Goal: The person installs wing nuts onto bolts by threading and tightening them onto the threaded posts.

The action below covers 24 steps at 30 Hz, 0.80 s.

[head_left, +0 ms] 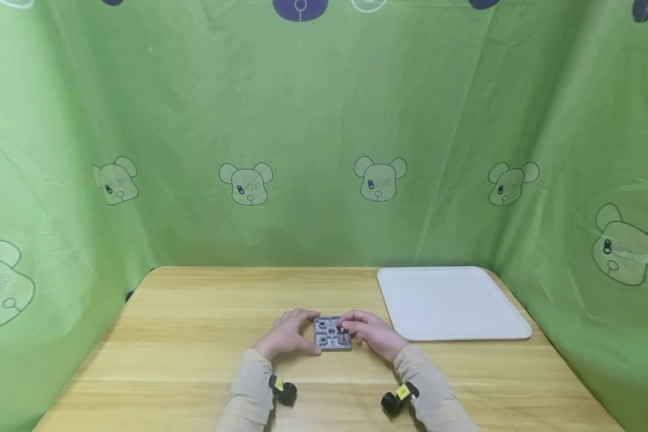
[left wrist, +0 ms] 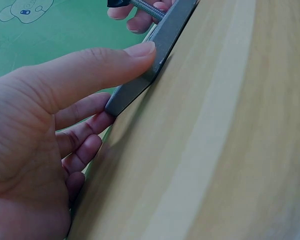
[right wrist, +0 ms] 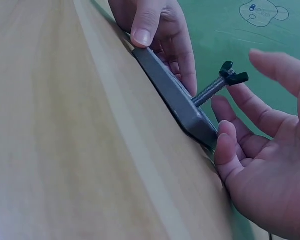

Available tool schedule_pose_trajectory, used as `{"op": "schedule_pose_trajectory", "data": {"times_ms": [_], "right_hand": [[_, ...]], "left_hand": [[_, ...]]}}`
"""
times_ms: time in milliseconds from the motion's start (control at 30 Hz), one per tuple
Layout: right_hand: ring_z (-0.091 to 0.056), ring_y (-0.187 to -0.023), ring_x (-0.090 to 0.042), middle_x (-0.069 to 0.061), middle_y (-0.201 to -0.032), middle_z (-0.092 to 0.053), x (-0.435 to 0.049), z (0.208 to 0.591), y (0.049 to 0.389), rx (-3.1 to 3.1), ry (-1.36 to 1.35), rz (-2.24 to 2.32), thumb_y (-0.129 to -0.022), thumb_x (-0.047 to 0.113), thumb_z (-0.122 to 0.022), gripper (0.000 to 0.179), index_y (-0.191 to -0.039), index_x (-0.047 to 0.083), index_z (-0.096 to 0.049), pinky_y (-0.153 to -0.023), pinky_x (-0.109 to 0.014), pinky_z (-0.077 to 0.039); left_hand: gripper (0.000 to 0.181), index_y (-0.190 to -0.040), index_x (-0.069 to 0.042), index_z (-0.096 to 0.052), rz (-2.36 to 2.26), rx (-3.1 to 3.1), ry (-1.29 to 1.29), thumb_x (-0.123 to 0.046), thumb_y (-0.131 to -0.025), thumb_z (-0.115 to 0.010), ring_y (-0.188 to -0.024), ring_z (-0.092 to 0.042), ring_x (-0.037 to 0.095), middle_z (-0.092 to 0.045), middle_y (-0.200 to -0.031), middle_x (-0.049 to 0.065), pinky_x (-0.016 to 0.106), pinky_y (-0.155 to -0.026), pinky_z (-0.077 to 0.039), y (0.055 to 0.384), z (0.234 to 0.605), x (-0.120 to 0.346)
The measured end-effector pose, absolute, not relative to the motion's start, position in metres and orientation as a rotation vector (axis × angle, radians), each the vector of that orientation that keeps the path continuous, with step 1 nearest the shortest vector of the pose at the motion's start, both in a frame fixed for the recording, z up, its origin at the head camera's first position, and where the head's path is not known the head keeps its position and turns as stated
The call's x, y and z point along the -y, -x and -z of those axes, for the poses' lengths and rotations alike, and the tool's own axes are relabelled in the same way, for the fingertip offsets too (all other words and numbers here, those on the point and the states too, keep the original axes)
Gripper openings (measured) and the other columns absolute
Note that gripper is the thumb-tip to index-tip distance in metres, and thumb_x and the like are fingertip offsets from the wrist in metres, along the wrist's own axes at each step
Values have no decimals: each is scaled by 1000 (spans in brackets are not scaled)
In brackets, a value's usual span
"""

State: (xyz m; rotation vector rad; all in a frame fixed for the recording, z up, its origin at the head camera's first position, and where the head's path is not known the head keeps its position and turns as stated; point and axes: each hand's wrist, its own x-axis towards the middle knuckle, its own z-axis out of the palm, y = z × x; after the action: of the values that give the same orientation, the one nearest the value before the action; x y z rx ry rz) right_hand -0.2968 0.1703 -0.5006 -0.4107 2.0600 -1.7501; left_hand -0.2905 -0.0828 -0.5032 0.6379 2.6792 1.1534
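Gripping on the left: your left hand point(head_left: 286, 336) holds the square grey metal plate point(head_left: 324, 332) at its corners between thumb and fingers.
Right side: your right hand point(head_left: 377, 334) curls loosely, thumb parted from the black wing nut point(right wrist: 232, 76), a fingertip at it.
Plate: flat on the light wood-grain table point(head_left: 194, 360), between your hands.
Bolt: the threaded metal bolt point(right wrist: 209, 93) stands up from the plate, wing nut near its top.
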Motion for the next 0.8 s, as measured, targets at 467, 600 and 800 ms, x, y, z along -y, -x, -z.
{"op": "schedule_pose_trajectory", "data": {"times_ms": [467,600,800], "right_hand": [[-52,-84,-13,-7,-107,-62,-171,502,296,-2043,412,1775,-85,6,-59,35,-116,-10,-57,-65,-21,-45],[-53,-89,-14,-13,-114,-62,-172,502,297,-2042,445,1741,-84,6,-60,38,-119,-10,-57,-66,-21,-45],[-52,-99,-16,-15,-120,-60,-173,502,297,-2040,473,1703,-86,8,-62,38,-121,-7,-58,-69,-22,-45]], "left_hand": [[88,-141,-17,-50,-1141,-2681,-637,-39,-63,-85,-132,-40,33,-51,-144,8,61,-109,-27,291,503,83],[88,-141,-17,-50,-1146,-2678,-636,-39,-63,-85,-132,-40,33,-51,-144,8,62,-109,-26,291,503,83],[88,-141,-17,-50,-1151,-2673,-637,-39,-63,-85,-133,-40,33,-51,-144,8,62,-110,-25,291,503,83]]}}
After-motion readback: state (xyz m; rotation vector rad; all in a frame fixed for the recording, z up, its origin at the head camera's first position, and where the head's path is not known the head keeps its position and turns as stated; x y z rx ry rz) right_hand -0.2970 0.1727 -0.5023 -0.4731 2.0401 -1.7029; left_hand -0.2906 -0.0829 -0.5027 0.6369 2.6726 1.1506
